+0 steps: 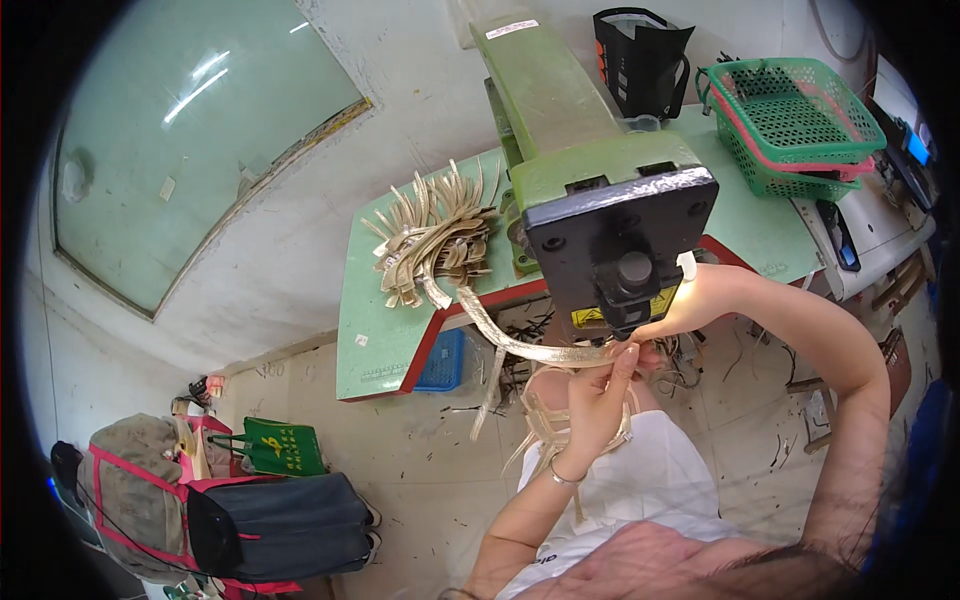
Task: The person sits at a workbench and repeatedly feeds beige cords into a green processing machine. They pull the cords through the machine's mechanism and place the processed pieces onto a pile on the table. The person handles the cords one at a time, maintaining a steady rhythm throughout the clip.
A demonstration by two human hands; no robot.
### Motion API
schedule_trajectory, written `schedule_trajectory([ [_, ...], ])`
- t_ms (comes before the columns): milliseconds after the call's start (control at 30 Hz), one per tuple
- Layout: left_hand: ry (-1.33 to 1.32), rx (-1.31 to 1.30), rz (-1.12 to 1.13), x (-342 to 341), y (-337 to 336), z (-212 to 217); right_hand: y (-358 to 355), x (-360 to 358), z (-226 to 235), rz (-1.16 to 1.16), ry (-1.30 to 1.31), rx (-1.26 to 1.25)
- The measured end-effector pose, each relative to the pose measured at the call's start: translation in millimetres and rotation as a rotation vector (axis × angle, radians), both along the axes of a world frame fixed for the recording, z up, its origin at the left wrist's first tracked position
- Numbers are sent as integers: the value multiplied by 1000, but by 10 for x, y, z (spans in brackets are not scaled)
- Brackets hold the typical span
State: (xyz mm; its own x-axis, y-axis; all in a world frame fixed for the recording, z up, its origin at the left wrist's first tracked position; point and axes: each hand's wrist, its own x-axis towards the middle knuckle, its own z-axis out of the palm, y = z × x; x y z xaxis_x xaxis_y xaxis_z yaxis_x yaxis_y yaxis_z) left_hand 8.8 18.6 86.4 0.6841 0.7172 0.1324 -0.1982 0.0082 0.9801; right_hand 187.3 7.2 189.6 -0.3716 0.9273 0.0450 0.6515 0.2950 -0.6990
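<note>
A long gold strap (pixel 530 350) runs from the table to my fingers under the head of a green machine (pixel 570 110). My left hand (pixel 600 395) pinches the strap's end between thumb and fingers. Close against it, my right hand (pixel 690 305) has its fingers bent together at the same end, just below the black machine head (pixel 620 235), which partly hides them. What sits between the fingertips is too small to make out. More thin gold straps (pixel 545 425) hang over my lap. On the table to the left lies a heap of gold straps (pixel 435 240).
The green table (pixel 375 340) has a red edge. Stacked green and pink baskets (pixel 800 110) and a black bag (pixel 640 60) stand at the back right. A blue crate (pixel 440 362) sits under the table. At lower left are a chair with dark clothing (pixel 290 525) and a green bag (pixel 285 447).
</note>
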Motion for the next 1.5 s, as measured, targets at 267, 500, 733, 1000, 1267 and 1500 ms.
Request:
schedule_trajectory([
  [267,5,-131,175,-347,91,-215,-87,21,-14,-79,11,-86],
  [500,39,-242,142,-735,319,-317,-390,-434,-763,-288,-109,474],
  [733,307,-69,-374,-708,-29,-237,-699,-699,-895,-393,728,49],
  [1000,134,213,-100,-331,153,36,-731,-268,-502,-460,652,-427],
  [1267,148,50,-149,-191,59,87,-744,-201,-438,-581,855,-643],
  [1500,46,-169,-61,-181,77,182,-734,-71,-492,-591,1195,-614],
])
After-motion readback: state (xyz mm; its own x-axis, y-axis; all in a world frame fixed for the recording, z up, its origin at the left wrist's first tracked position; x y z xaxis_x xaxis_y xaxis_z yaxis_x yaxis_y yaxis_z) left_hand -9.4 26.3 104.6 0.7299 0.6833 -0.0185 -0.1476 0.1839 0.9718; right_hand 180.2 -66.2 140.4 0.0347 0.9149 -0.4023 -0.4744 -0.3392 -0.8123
